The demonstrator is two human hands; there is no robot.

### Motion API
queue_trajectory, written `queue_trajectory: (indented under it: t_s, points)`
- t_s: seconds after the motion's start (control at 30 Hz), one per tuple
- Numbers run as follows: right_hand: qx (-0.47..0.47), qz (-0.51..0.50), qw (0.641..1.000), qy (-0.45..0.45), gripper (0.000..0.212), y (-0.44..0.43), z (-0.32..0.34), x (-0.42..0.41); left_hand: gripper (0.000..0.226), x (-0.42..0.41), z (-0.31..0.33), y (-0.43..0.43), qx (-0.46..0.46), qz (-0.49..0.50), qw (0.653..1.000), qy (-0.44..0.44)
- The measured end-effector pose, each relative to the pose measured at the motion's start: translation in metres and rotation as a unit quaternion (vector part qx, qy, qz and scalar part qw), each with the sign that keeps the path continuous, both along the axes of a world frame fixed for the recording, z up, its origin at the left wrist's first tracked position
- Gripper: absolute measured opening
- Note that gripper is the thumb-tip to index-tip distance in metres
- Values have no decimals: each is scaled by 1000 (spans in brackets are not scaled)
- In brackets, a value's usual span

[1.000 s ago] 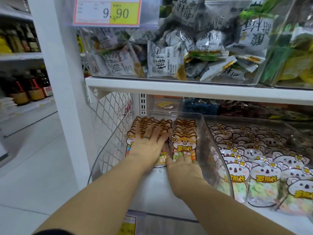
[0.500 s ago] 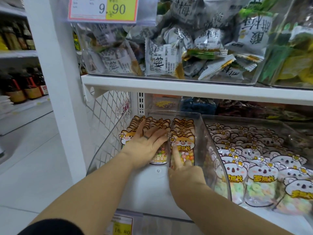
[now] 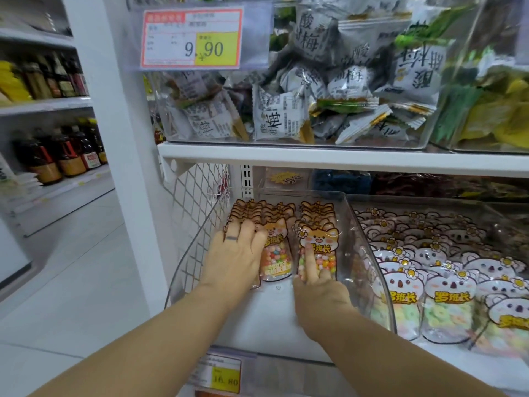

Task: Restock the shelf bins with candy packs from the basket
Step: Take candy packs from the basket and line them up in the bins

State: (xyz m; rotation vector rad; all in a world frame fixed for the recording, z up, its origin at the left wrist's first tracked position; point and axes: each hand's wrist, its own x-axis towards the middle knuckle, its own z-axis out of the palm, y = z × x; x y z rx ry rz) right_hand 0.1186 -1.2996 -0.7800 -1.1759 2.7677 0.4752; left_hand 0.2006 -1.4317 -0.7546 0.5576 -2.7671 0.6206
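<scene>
**Both hands on the candy packs in the bin**

The candy packs (image 3: 320, 239) stand in three overlapped rows inside a clear bin (image 3: 369, 253) on the lower shelf. The left hand (image 3: 234, 259), a ring on one finger, lies spread and relaxed on the left row, grasping nothing. The right hand (image 3: 320, 299) is at the rows' 6 o'clock end. Its forefinger (image 3: 311, 262) is straight and presses the front pack of the right row, and it grips nothing either.

At 3 o'clock, just beside the bin, lie koala packs (image 3: 446, 293). At 12 o'clock, above a white shelf (image 3: 315, 159), plum packs (image 3: 280, 118) sit behind a 9.90 tag (image 3: 191, 37). At 6 o'clock is a 16.80 tag (image 3: 224, 379). At 9 o'clock is a mesh panel (image 3: 197, 202), with bottles (image 3: 65, 156) further out.
</scene>
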Motion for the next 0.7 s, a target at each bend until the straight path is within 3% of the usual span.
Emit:
queue_trajectory:
  t_s: [0.27, 0.4, 0.6, 0.7]
  points:
    - [34, 11, 998, -54, 51, 11, 14, 7, 78, 13, -11, 4, 189, 36, 962, -194]
    - [36, 19, 997, -68, 41, 11, 19, 8, 87, 10, -15, 7, 221, 63, 939, -255]
    - [-151, 28, 987, -45, 34, -14, 49, -8, 79, 17, -22, -4, 292, 45, 930, -219]
    - [-257, 55, 964, -25, 48, -40, 54, -32, 74, 19, -22, -4, 321, 30, 927, -193]
